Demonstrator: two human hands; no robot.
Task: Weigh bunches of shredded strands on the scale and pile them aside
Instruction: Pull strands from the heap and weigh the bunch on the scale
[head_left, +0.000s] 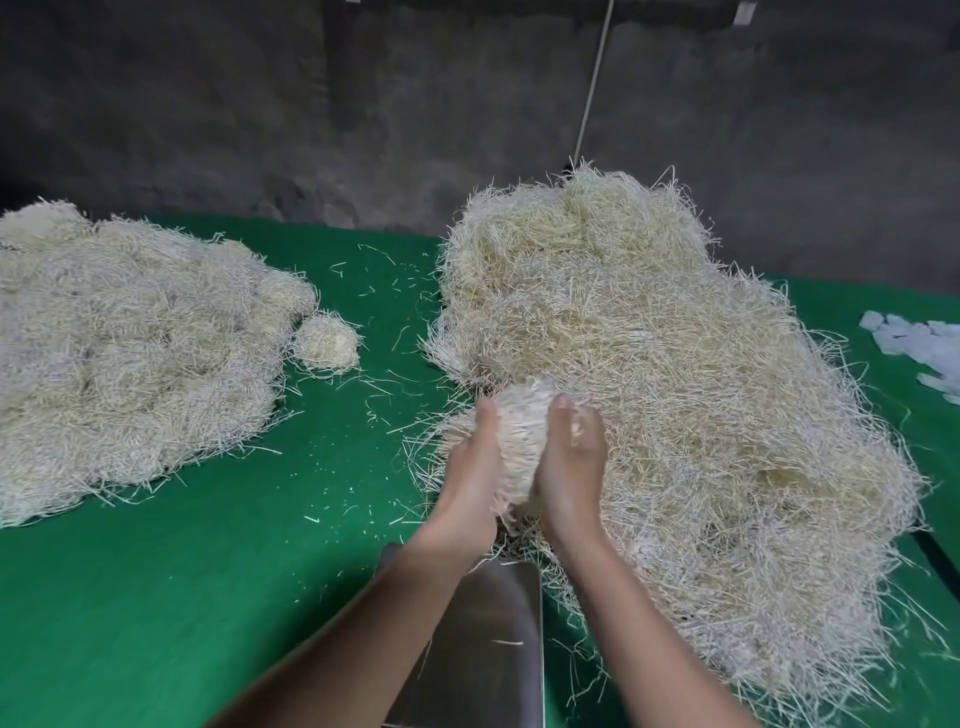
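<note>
Cupped between left hand (470, 467) and right hand (571, 462): one bunch of strands (519, 441), just past the far end of the steel scale pan (488, 639). Thumbs up on top, fingers curled round the sides and back of the bunch, tips mostly buried in it. Right up against the near edge of the big loose heap (649, 364) on the right. Over on the left, well apart across the green cloth (208, 597), a wide low pile (130, 353), with one small round clump (327, 343) just beside its right edge. Loose bits scattered in between. White scraps (914, 348) at far right.
</note>
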